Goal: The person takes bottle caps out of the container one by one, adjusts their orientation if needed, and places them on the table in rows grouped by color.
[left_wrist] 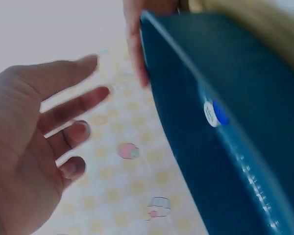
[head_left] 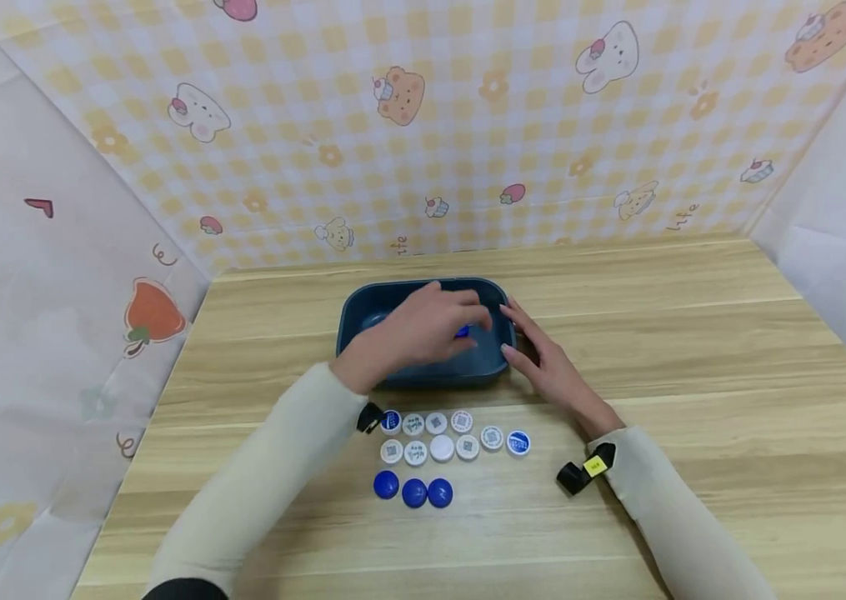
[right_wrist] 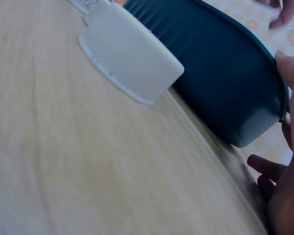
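A dark blue plastic bin [head_left: 392,382] stands on the table. Above its inside hovers my left hand [head_left: 430,325], fingers loosely bent; in the left wrist view the left hand [left_wrist: 34,127] holds nothing. My right hand [head_left: 550,367] is at the bin's right end; in the right wrist view the right hand [right_wrist: 289,147] has one fingertip over the rim and another finger against the outside. Within the bin lie a blue bottle cap [left_wrist: 220,111] and a white bottle cap [left_wrist: 210,114]; others may be hidden behind the left hand.
In front of the bin, several white caps [head_left: 441,448] lie in two rows, two with blue printed tops. Nearer me are three plain blue caps [head_left: 414,492]. A white cap [right_wrist: 132,54] looms close in the right wrist view. A checked cloth [head_left: 453,150] hangs behind the table.
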### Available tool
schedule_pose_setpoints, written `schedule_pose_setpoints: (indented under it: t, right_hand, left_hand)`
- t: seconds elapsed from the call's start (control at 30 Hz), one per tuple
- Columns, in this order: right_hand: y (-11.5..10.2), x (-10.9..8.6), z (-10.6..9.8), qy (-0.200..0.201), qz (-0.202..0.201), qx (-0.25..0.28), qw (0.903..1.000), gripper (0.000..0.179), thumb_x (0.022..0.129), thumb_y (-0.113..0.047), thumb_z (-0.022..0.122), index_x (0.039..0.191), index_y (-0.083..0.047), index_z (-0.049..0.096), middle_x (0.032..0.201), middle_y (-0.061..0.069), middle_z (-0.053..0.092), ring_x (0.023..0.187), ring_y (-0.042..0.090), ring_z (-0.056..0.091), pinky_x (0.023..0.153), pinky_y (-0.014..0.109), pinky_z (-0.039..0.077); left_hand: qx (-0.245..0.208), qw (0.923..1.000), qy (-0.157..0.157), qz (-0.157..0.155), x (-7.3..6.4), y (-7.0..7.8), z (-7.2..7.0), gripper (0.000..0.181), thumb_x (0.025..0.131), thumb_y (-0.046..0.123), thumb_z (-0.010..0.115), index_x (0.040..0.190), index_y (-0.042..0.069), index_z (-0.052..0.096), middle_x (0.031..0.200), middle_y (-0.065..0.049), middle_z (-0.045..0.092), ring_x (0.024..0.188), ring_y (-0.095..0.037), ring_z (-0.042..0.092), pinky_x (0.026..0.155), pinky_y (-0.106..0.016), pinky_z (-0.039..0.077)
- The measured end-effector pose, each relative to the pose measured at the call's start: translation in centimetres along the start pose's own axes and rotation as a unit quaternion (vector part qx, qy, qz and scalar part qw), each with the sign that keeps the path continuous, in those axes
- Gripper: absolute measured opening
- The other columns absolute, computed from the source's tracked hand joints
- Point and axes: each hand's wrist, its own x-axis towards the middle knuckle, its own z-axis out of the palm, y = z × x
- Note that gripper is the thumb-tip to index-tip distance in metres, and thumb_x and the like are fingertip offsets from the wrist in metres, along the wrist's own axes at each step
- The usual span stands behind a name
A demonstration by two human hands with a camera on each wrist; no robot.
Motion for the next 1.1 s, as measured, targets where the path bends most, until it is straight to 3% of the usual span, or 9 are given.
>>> schedule_pose_setpoints:
  t: [0.1,0.23,0.37,0.63,0.9,1.1]
  right_hand:
    - [-0.1,0.0,0.0,-0.002,0.008,-0.005,1.0000,0.056,0.100,-0.011,0.048,0.151,-0.009,0.026,0.159,0.007,0.012,0.136,0.033,0.031,0.106,0.051,0.029]
    - [-0.2,0.0,0.0,-0.002,0.012,-0.015,0.9998,0.056,0.100,-0.012,0.048,0.151,-0.010,0.026,0.159,0.007,0.012,0.137,0.032,0.029,0.107,0.051,0.026]
    - [-0.4,-0.1,0.0,0.000,0.016,-0.019,0.9997,0.055,0.100,-0.012,0.048,0.151,-0.011,0.026,0.159,0.007,0.012,0.138,0.032,0.029,0.109,0.052,0.023]
    - [-0.4,-0.1,-0.1,0.002,0.009,-0.020,0.9998,0.055,0.100,-0.013,0.049,0.151,-0.009,0.027,0.158,0.008,0.013,0.138,0.032,0.028,0.108,0.051,0.024]
    - [-0.4,-0.1,-0.1,0.002,0.013,-0.024,0.9996,0.056,0.100,-0.012,0.049,0.151,-0.009,0.027,0.158,0.009,0.013,0.138,0.033,0.027,0.109,0.052,0.022]
    - [-0.5,-0.1,-0.1,0.000,0.015,-0.031,0.9994,0.056,0.100,-0.015,0.049,0.151,-0.009,0.027,0.158,0.009,0.013,0.139,0.034,0.026,0.109,0.053,0.021]
  left_hand:
    - [0.008,0.9980,-0.039,-0.049,1.8,-0.8,0.3,0.028,0.091,0.027,0.067,0.118,0.020,0.066,0.113,0.000,0.061,0.090,-0.014,0.056,0.090,-0.038,0.042]
    - [0.026,0.9916,-0.092,-0.086,3.6,-1.7,1.6,0.035,0.091,0.027,0.067,0.126,0.021,0.062,0.119,-0.001,0.059,0.099,-0.016,0.056,0.094,-0.040,0.041]
    - [0.035,0.9853,-0.124,-0.113,4.6,-2.6,3.0,0.040,0.091,0.027,0.067,0.130,0.021,0.059,0.121,-0.003,0.058,0.105,-0.019,0.055,0.099,-0.043,0.038]
    - [0.043,0.9793,-0.133,-0.146,5.2,-3.8,4.3,0.041,0.090,0.028,0.068,0.130,0.023,0.059,0.125,-0.004,0.057,0.108,-0.021,0.054,0.100,-0.042,0.038]
    - [0.048,0.9799,-0.129,-0.144,5.2,-4.5,5.4,0.043,0.089,0.032,0.068,0.130,0.022,0.058,0.121,-0.004,0.058,0.098,-0.020,0.056,0.094,-0.038,0.043]
    - [0.047,0.9804,-0.125,-0.145,5.4,-4.7,5.8,0.034,0.089,0.035,0.068,0.120,0.021,0.060,0.110,-0.002,0.062,0.089,-0.019,0.056,0.087,-0.036,0.046]
